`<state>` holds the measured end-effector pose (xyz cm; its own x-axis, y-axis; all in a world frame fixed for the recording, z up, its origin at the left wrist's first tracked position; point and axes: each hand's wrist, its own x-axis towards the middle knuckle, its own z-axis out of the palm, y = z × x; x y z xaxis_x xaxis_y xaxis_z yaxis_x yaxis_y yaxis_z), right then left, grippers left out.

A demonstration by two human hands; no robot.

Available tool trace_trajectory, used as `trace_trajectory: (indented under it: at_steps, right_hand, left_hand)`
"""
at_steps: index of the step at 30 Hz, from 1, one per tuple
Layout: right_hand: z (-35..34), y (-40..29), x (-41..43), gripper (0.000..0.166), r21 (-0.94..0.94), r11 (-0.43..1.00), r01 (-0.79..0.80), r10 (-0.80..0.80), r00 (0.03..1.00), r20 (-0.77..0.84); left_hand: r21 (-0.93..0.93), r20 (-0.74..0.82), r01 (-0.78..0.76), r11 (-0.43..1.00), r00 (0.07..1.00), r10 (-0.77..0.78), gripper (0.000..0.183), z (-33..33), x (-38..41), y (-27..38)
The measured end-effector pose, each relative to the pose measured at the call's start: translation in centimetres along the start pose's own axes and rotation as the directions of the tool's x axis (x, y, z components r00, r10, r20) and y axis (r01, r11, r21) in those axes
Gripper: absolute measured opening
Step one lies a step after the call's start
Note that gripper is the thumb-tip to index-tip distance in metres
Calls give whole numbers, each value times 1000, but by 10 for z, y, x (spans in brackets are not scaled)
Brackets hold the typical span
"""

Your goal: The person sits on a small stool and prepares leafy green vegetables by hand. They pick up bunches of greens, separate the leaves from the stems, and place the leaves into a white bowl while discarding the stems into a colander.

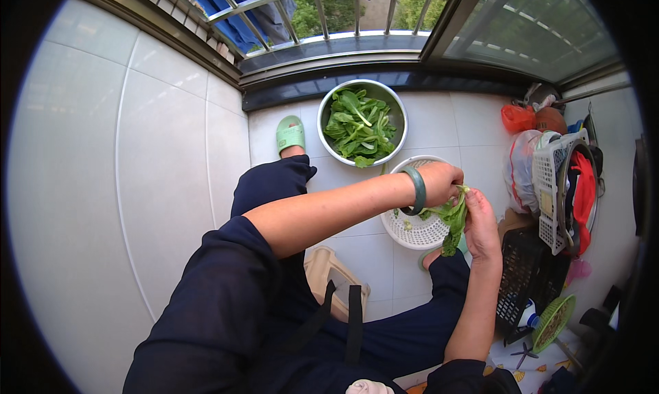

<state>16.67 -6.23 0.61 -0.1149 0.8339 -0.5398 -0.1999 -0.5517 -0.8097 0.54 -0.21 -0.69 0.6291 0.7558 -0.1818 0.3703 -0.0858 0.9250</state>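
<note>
Both hands meet above a white perforated plastic basket [406,234] on the tiled floor. My left hand [440,183], with a green bangle at its wrist, pinches the pale stem end of a leafy green vegetable [454,221]. My right hand [480,221] grips the same stem end from the other side, and the leaves hang down between the hands over the basket's rim. A few small green scraps lie inside the basket. Beyond it stands a metal bowl [403,136] heaped with loose green leaves [358,129].
A beige plastic stool [329,270] stands between the legs. On the right are a black plastic crate [515,275], a white plastic basket [548,188], bags and a green sieve [553,324]. A tiled wall [170,136] rises at left; a barred window [340,39] is ahead.
</note>
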Motion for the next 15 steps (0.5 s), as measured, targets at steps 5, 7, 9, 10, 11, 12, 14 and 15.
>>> trace_trajectory:
  at_steps: [5, 7, 9, 10, 11, 12, 14, 15]
  right_hand:
    - [-11, -11, -4, 24, 391, 919, -49, 22, 997, 72]
    - [-17, -10, 0, 23, 422, 906, 16, -41, 998, 49]
    - [-22, -11, -1, 23, 442, 896, 47, -56, 998, 9]
    - [-19, -13, -2, 23, 445, 895, 40, -50, 999, 11]
    - [-15, -16, -3, 24, 447, 894, 34, -45, 999, 14]
    - [-13, -17, -4, 25, 450, 892, 26, -38, 999, 16]
    - [-13, -13, -2, 26, 461, 887, 24, -38, 999, 21]
    - [-15, -9, 0, 26, 466, 884, 23, -39, 999, 24]
  left_hand:
    - [-550, 252, 241, 799, 961, -116, 16, -11, 1, 10]
    - [-494, 156, 231, 838, 972, -176, 15, -15, -1, 12]
    - [-195, 16, 159, 968, 987, -159, 20, -27, 3, 7]
    - [46, -131, 119, 992, 985, -112, 22, -32, 4, -1]
    - [287, -262, 106, 952, 965, -29, 25, -36, 5, -10]
    - [570, -406, 122, 813, 902, 150, 27, -38, 3, -13]
    - [809, -496, 178, 560, 719, 487, 27, -42, 3, -19]
    - [680, -470, 94, 728, 818, 333, 26, -40, 4, -13]
